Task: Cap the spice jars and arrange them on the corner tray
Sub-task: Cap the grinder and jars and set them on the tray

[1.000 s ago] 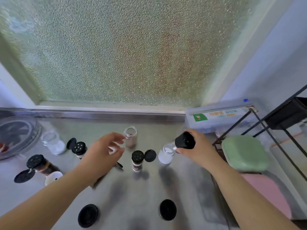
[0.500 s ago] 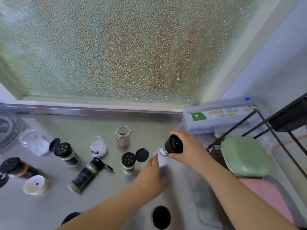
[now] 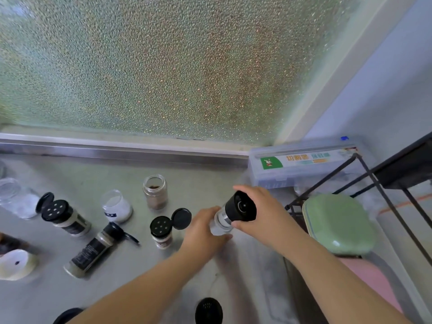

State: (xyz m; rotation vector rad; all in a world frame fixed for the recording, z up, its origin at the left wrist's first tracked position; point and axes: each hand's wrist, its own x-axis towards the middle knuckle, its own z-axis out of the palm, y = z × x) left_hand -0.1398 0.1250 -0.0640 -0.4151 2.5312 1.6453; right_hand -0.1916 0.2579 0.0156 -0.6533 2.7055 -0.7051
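My left hand point(image 3: 203, 232) grips the body of a clear jar point(image 3: 221, 222) with white contents. On top of that jar sits a black cap point(image 3: 242, 206), held by my right hand point(image 3: 264, 213). On the counter stand an uncapped jar of brown spice point(image 3: 155, 191), an uncapped jar of white powder point(image 3: 116, 206) and a shaker jar with its flip lid open point(image 3: 161, 231). Another flip-lid jar point(image 3: 63, 215) leans at the left. A dark-labelled jar point(image 3: 93, 250) lies on its side. A loose black cap point(image 3: 208, 311) lies near the front edge.
A black wire rack point(image 3: 364, 174) stands at the right with a green container point(image 3: 339, 224) and a pink one point(image 3: 371, 280) beneath it. A clear plastic box point(image 3: 301, 162) lies by the frosted window. At far left are a glass jar point(image 3: 14, 197) and a white lid point(image 3: 16, 264).
My left hand moved from the left-hand jars across to the clear jar and took hold of its body. My right hand brought the black cap down onto the jar's mouth.
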